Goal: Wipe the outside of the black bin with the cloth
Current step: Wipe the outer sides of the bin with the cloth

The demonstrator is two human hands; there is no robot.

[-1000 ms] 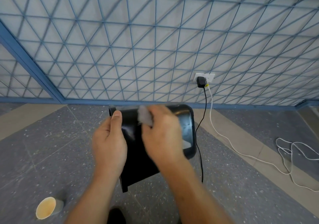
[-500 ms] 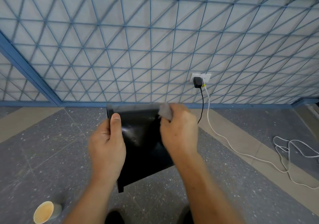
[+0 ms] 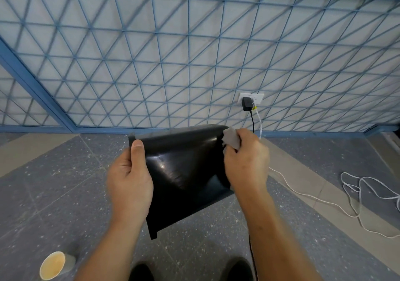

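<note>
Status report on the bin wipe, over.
Left hand grips black bin by its edge. Right hand pinches cloth against bin's far corner. Paper cup on floor, apart.

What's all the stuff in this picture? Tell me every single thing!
black bin: one, black, held above the floor
cloth: one, grey, at the bin's upper right corner
paper cup: one, beige, floor at lower left
socket: one, white, on the wall
charger: one, black, in the socket
black cable: one, black, hanging below the charger
white cable: one, white, socket to floor at right
left hand: one, grips the bin's left edge
right hand: one, holds the cloth
</note>
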